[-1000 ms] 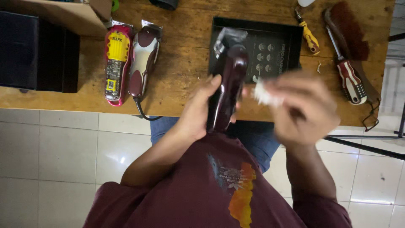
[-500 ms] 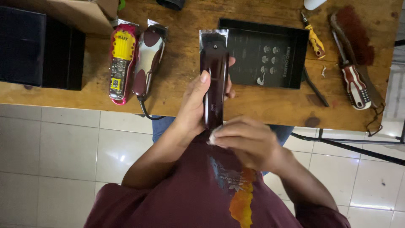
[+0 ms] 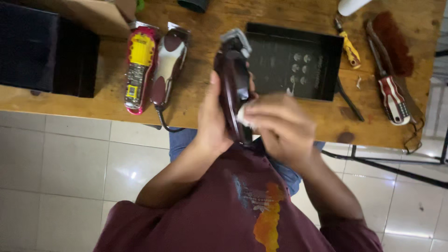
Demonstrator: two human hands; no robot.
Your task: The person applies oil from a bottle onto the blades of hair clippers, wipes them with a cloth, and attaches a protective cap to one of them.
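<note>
One head-worn camera looks steeply down, close over the wooden table [image 3: 196,100] edge and tiled floor [image 3: 60,163].

- The right hand [image 3: 280,128], which half a second ago lies curled below the lower end of the dark maroon electric hair clipper [image 3: 233,86], now sits higher, against the clipper's right side.
- A small white wad [image 3: 243,114], hidden half a second ago and held out to the right a second ago, shows pinched in the right fingertips, touching the clipper body.
- The clipper, upright before, now tilts, its metal blade end leaning slightly right in the left hand [image 3: 212,123].
</note>
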